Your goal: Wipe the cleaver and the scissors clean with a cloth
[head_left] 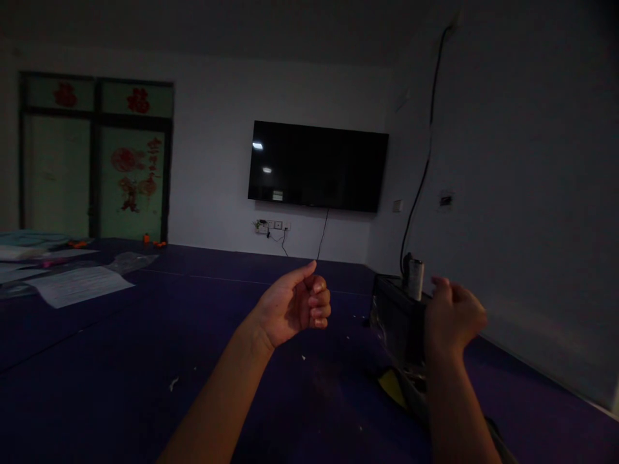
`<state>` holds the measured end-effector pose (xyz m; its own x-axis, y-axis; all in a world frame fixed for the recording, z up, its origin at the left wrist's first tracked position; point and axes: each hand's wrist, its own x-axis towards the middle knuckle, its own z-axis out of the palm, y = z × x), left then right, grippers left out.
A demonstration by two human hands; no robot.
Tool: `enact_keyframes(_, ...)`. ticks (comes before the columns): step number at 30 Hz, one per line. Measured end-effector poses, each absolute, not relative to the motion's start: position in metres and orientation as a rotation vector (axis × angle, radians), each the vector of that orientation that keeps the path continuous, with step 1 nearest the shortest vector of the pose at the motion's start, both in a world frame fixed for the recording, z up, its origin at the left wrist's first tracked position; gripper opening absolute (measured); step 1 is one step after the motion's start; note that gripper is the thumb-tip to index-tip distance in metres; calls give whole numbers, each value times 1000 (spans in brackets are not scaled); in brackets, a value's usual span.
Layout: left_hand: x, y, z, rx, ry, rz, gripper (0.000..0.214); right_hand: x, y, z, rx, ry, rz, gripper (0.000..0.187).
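My left hand (294,305) is raised above the dark purple tabletop (159,361). Its fingers curl loosely toward the palm, the thumb points up, and nothing shows inside. On the right, my right hand (454,317) is held up as a fist with the thumb out to the left; its inner side is mostly turned away, and no object sticks out of it. Just beyond this fist, a can-like cylinder (416,280) stands upright on a black box (399,322). The right hand and forearm hide part of the box. Neither hand visibly touches anything.
White papers (82,285) and crumpled clear plastic (130,261) lie at the left, with small orange objects (146,239) behind. A dark item with a yellow patch (393,387) lies below the box. Beyond are a wall television (316,166), a hanging cable (425,167) and doors (130,174).
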<state>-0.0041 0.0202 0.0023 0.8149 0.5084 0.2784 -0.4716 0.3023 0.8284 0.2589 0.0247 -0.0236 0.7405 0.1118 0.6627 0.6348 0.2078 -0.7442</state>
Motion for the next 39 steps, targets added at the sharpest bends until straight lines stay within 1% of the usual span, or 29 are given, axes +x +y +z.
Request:
enact_keyframes(2,-4,19,3,1089,39,661,38,265,27,-30,-1399,-582,-594,42)
enact_keyframes(3,-4,19,3,1089,40,669,37,267,28,-33,-1410,-554,-651,47)
enact_keyframes(5,-4,18,3,1089,43,680,37,271,31,-41,-1435,-549,-670,68)
enact_keyframes(7,-4,18,3,1087,46,685,36,277,35,-49,-1487,-545,-570,96)
enact_keyframes(9,-5,18,3,1084,49,689,37,285,41,-56,-1546,-535,-421,115)
enact_keyframes(12,-5,19,3,1083,50,696,37,295,49,-64,-1620,-536,-218,129)
enact_keyframes(14,-6,19,4,1084,52,702,37,300,53,-67,-1649,-523,-87,135)
enact_keyframes(17,-6,19,4,1079,65,724,37,303,56,-67,-1681,-516,28,137)
enact_keyframes(25,-11,22,7,1093,81,789,36,301,55,-67,-1761,-485,90,144)
enact_keyframes(28,-22,22,13,1114,105,874,32,301,56,-70,-1791,-438,148,144)
enact_keyframes(31,-45,25,19,1130,170,1148,27,301,58,-74,-1812,-412,188,146)
enact_keyframes(33,-64,28,21,1106,268,1431,26,302,59,-77,-1803,-413,187,144)
enact_keyframes(37,-100,32,24,929,474,1972,25,304,63,-80,-1769,-400,116,128)
enact_keyframes(39,-112,31,25,783,523,2085,26,305,64,-80,-1766,-379,110,121)
